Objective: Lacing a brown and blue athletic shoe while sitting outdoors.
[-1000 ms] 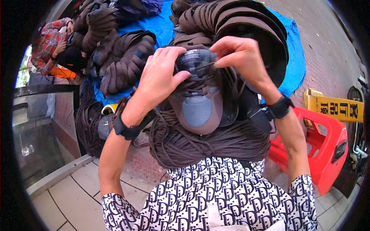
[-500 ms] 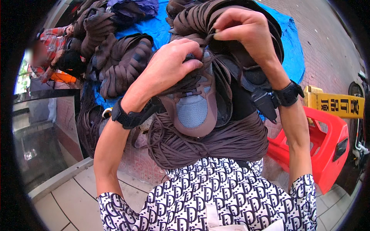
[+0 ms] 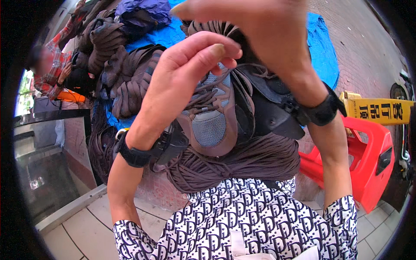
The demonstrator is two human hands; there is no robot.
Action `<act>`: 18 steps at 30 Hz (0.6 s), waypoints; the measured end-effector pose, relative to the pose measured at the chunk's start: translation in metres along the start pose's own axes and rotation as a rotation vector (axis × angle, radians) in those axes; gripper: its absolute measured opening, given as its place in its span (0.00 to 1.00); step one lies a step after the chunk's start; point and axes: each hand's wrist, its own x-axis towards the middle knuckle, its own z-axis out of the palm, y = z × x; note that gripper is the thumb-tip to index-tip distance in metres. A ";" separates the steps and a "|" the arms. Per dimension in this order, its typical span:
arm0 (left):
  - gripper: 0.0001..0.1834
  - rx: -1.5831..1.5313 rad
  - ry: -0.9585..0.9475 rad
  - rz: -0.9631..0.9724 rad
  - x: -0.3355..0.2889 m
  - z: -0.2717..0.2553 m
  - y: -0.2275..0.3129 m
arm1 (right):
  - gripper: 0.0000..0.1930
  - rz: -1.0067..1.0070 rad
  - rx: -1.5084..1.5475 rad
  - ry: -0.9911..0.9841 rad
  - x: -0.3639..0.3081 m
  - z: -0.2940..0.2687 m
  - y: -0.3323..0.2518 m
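Note:
A brown and grey-blue sneaker upper (image 3: pixel 209 128) lies in front of me, toe toward me, with dark laces (image 3: pixel 206 96) crossing its front. My left hand (image 3: pixel 190 65) hovers over its upper end with fingers curled and thumb pressed against them; what they pinch, if anything, I cannot make out. Raised high and smeared by motion, my right hand (image 3: pixel 260 30) partly leaves the upper edge, its fingertips unclear. A thick bundle of dark brown shoelaces (image 3: pixel 234 162) rests across my lap under the upper. More uppers (image 3: pixel 245 97) lie against its right side.
Piles of stacked brown uppers (image 3: pixel 134 78) lie on a blue tarp (image 3: pixel 323 52). A red plastic chair (image 3: pixel 364 164) and a yellow sign board (image 3: pixel 381 110) stand at right. A glass case (image 3: pixel 56 147) is at left; a person in a plaid shirt (image 3: pixel 56 65) sits beyond it.
My right hand has risen up and toward me, away from the upper's lace end. My left hand has turned and shifted slightly left. The other person's arm has lifted.

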 end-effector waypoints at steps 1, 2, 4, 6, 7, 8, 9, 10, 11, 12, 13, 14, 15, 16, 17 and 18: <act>0.10 -0.067 -0.024 0.008 -0.002 0.003 0.001 | 0.09 -0.089 -0.229 -0.034 0.001 0.008 -0.008; 0.11 -0.135 -0.049 0.017 -0.004 0.005 0.001 | 0.09 -0.177 -0.458 -0.067 0.002 0.014 -0.017; 0.11 -0.133 -0.068 -0.040 -0.008 0.003 0.002 | 0.11 -0.192 -0.518 -0.105 0.002 0.017 -0.005; 0.11 -0.226 -0.043 -0.133 -0.007 0.005 0.004 | 0.11 -0.141 -0.441 -0.204 0.003 0.015 0.008; 0.11 -0.225 -0.026 -0.134 -0.012 0.000 0.003 | 0.10 -0.217 -0.533 -0.146 -0.002 0.023 -0.004; 0.10 -0.225 0.019 -0.148 -0.016 0.001 0.003 | 0.10 -0.216 -0.528 -0.151 -0.001 0.025 -0.015; 0.09 -0.226 0.064 -0.161 -0.019 0.000 0.002 | 0.08 0.196 -0.345 0.011 0.002 0.026 -0.024; 0.09 -0.228 0.071 -0.155 -0.019 0.001 0.004 | 0.07 0.599 -0.153 0.169 0.003 0.022 -0.031; 0.09 -0.209 0.106 -0.169 -0.012 0.007 0.006 | 0.09 0.294 -0.357 0.004 -0.022 -0.015 0.000; 0.08 -0.186 0.156 -0.194 -0.010 0.010 0.008 | 0.09 0.312 -0.236 0.059 -0.031 -0.021 0.004; 0.08 -0.193 0.142 -0.203 -0.010 0.007 0.003 | 0.10 0.389 -0.194 0.046 -0.040 -0.013 0.005; 0.08 -0.196 0.141 -0.204 -0.010 0.008 0.002 | 0.11 0.466 -0.165 0.043 -0.050 -0.007 0.001; 0.08 -0.157 0.143 -0.197 -0.010 0.009 0.000 | 0.08 0.490 -0.126 0.087 -0.054 0.000 -0.001; 0.08 -0.117 0.140 -0.188 -0.009 0.013 0.000 | 0.08 0.490 -0.131 0.090 -0.056 -0.001 0.001; 0.08 -0.123 0.129 -0.194 -0.006 0.015 0.000 | 0.07 0.404 -0.159 0.109 -0.058 -0.004 0.004; 0.08 -0.124 0.123 -0.194 -0.004 0.015 -0.001 | 0.06 0.319 -0.188 0.127 -0.058 -0.006 0.006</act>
